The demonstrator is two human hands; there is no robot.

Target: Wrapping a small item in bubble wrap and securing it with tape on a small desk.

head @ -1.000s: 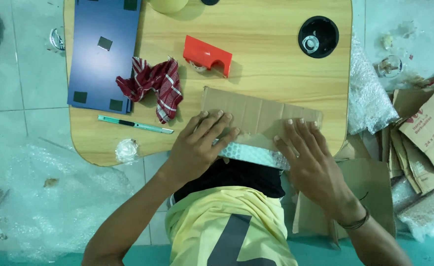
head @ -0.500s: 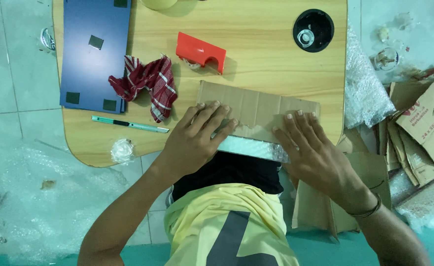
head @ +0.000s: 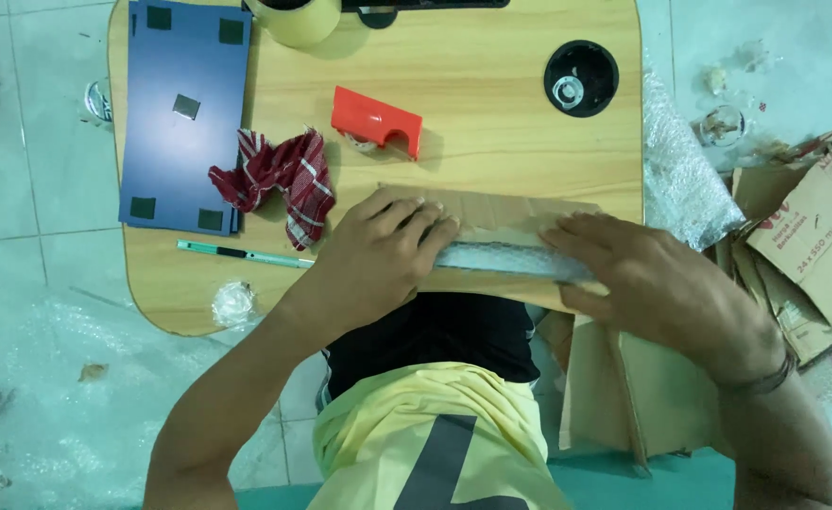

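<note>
Bright, even light falls from overhead, with soft short shadows beside the red tape dispenser point(head: 376, 122) and checked cloth point(head: 279, 177). The wooden table point(head: 491, 113) shows mild sheen, no harsh glare. Focus is fair throughout, slightly soft near the edges.

The surface point(head: 491, 113) has a wide bare patch in the middle, far from the person, between the red tape holder point(head: 376, 121) and the black round cup hole point(head: 581, 77). A hand could pass there. On the left it is crowded: the blue board point(head: 187, 113), the red checked cloth point(head: 279, 179), the green pen point(head: 244, 254) and a small clear wad point(head: 233, 302) stand in the way. At the far edge sits a yellow tape roll point(head: 298, 17). The near edge is filled by the cardboard piece point(head: 491, 212) under the left hand point(head: 378, 260) and right hand point(head: 652, 279). Right of the surface, bubble wrap point(head: 680, 179) and cardboard scraps point(head: 813, 236) cover the floor.
</note>
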